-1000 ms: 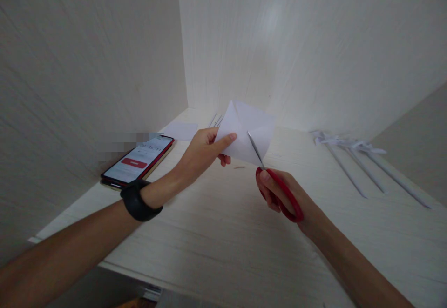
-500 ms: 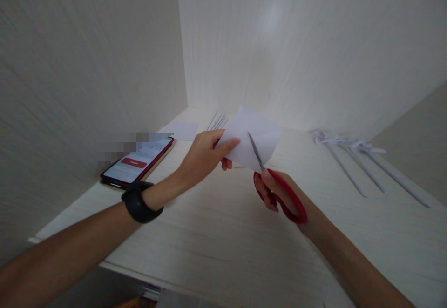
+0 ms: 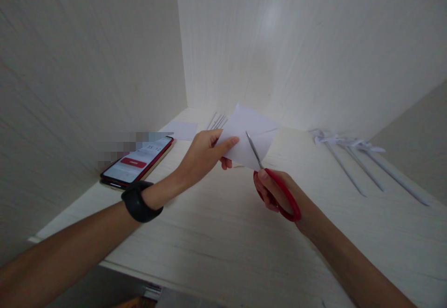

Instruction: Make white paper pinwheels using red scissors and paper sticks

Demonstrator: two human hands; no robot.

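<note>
A left hand (image 3: 204, 152) pinches a folded paper (image 3: 249, 136) above the table (image 3: 223, 233) as the right hand (image 3: 275, 191), closed on red scissors (image 3: 275, 182), cuts into it.

I see a white folded paper (image 3: 249, 138) held off the table, tilted, a slit in its right side. Red-handled scissors (image 3: 275, 191) at its 5 o'clock, blades in the cut.

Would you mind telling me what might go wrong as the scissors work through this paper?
The scissors in the right hand point toward the left hand, whose fingers pinch the white paper near the blades, so a nick seems possible. The paper is held in the air from one side only, so it may flex and the cut may wander.
</note>
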